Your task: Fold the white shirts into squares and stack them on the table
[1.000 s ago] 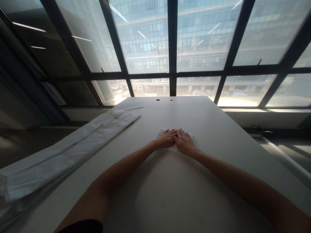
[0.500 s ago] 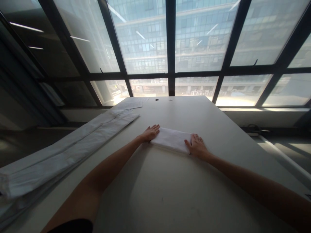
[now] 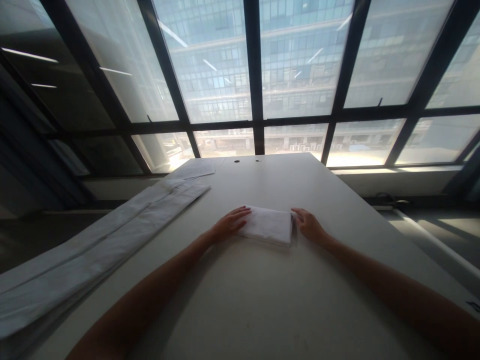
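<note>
A white cloth (image 3: 268,225), folded into a flat rectangular bundle, lies on the white table (image 3: 225,300) in front of me. My left hand (image 3: 230,223) rests with its fingers stretched over the bundle's left end. At the right end, my right hand (image 3: 308,224) is held beside the short edge, its fingers extended toward the far corner. A narrow gap shows between the right palm and the cloth; whether the fingertips touch it I cannot tell. Neither hand grips anything.
Long folded white fabric (image 3: 123,245) runs along the table's left side, with more flat white cloth (image 3: 197,168) at its far end. A dark round hole (image 3: 236,161) sits near the far edge. Tall dark-framed windows (image 3: 256,90) stand beyond.
My right hand has come off the top of the cloth to its right side. The left hand still lies on the left end, fingers now pointing more to the right. The view has shifted slightly.
</note>
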Available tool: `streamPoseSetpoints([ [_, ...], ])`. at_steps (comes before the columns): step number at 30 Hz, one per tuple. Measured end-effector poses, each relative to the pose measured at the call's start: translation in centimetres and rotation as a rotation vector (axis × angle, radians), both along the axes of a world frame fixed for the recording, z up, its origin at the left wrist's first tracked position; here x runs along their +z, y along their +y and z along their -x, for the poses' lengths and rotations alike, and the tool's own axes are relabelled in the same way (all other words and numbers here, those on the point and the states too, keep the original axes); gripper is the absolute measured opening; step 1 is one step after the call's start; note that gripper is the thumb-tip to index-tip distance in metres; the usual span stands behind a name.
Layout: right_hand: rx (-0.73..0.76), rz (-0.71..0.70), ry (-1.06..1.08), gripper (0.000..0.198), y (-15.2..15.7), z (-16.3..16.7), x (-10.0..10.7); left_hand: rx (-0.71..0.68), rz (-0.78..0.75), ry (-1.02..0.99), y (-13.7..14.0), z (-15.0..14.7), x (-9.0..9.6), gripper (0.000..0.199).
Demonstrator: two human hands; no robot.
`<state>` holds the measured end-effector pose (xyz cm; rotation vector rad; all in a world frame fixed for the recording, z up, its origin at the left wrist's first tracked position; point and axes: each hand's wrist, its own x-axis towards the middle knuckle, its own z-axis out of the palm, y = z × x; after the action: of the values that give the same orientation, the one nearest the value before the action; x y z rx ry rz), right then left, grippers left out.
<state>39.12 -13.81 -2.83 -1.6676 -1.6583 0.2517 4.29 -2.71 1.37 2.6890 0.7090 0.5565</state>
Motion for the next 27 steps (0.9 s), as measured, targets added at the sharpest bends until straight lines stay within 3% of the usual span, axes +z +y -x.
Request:
streamPoseSetpoints([
  [3, 0.124, -0.076, -0.035, 0.048, -1.2, 0.8, 0.4, -0.128, -0.015, 0.177, 0.1, 0.3, 0.2, 0.062],
  [6, 0.278, -0.119, -0.163, 0.048, -2.8, 2.2, 1.2, -0.107, 0.042, 0.255, 1.4, 1.5, 0.1, 0.06],
  [10, 0.471, -0.15, -0.298, 0.037, -4.8, 4.2, 2.3, 0.089, 0.052, 0.15, 3.6, 3.1, -0.7, 0.06],
  [15, 0.513, -0.189, -0.318, 0.025, -5.7, 5.2, 3.0, 0.391, 0.074, -0.107, 4.4, 3.2, -1.2, 0.047],
  [17, 0.511, -0.207, -0.358, 0.021, -5.6, 5.3, 3.0, 0.431, 0.125, -0.132, 3.9, 2.8, -0.9, 0.045],
  [21, 0.447, -0.203, -0.547, 0.017, -5.4, 5.3, 3.3, 0.327, 0.191, -0.17, 2.0, 1.5, -0.3, 0.042],
  [27, -0.004, -0.016, -0.822, 0.021, -5.5, 2.7, 4.8, 0.143, 0.339, -0.226, -1.0, -1.3, -0.2, 0.039],
])
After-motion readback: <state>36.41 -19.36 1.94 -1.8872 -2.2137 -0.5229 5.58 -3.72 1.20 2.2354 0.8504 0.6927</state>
